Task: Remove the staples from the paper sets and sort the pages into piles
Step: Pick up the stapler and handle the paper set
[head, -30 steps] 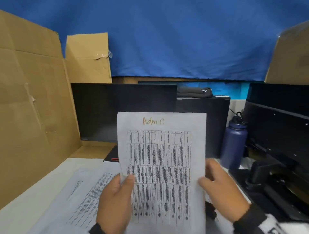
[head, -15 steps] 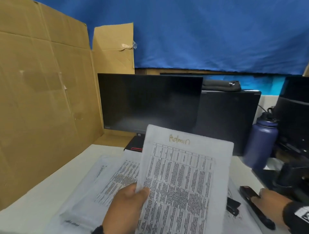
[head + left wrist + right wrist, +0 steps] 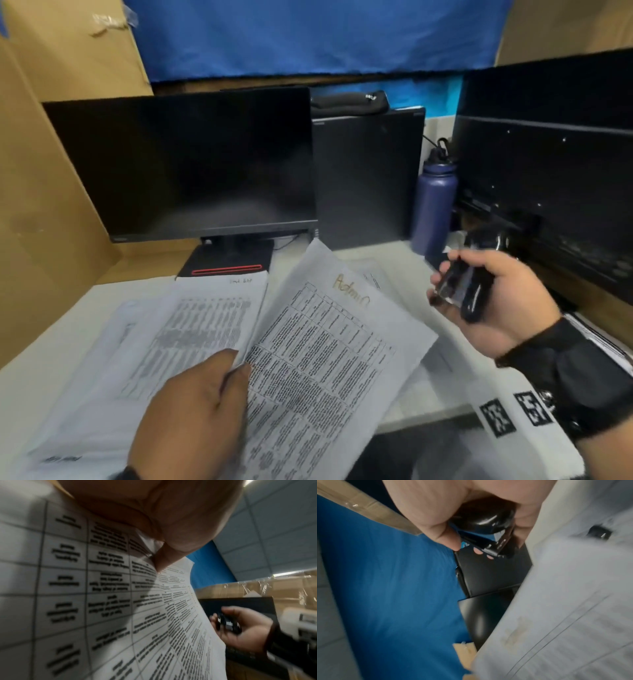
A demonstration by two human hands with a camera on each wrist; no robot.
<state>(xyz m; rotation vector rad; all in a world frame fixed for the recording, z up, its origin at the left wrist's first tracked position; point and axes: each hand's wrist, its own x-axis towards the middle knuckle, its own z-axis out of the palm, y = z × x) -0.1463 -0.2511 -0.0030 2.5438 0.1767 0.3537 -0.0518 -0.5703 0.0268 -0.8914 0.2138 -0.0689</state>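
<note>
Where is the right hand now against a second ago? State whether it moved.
Yes. The right hand left the Admin paper set's edge, went right toward the blue bottle, and now holds a black stapler.

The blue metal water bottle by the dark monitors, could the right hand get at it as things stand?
Probably not to grip it: the right hand already holds a black stapler-like tool. The path itself looks free, with the blue metal water bottle standing just beyond that hand and nothing between.

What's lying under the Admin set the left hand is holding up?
Under the Admin set, pinched by the left hand, more printed pages lie spread on the white desk. Its raised sheets hide the desk directly beneath, so staples or tools there cannot be seen.
</note>
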